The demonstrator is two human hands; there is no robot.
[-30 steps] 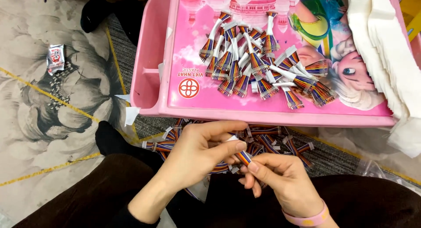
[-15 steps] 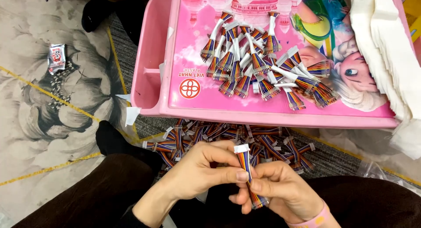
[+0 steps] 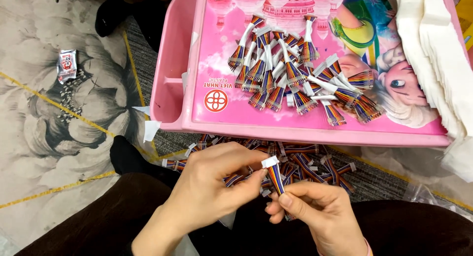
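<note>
both hands pinch one rainbow ribbon cable [image 3: 276, 179] upright over the lap, the left hand [image 3: 212, 187] near its white connector [image 3: 270, 162], the right hand [image 3: 315, 211] lower. a loose pinch could drop it into the loose cable pile [image 3: 300, 160] beneath, below the pink tray [image 3: 197, 64].

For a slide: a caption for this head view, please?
Both hands pinch one rainbow ribbon cable above a loose pile, beside a pink table.

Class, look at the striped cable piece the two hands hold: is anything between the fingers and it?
Nothing visible: the left hand and right hand both pinch the rainbow-striped ribbon cable with a white connector directly.
</note>
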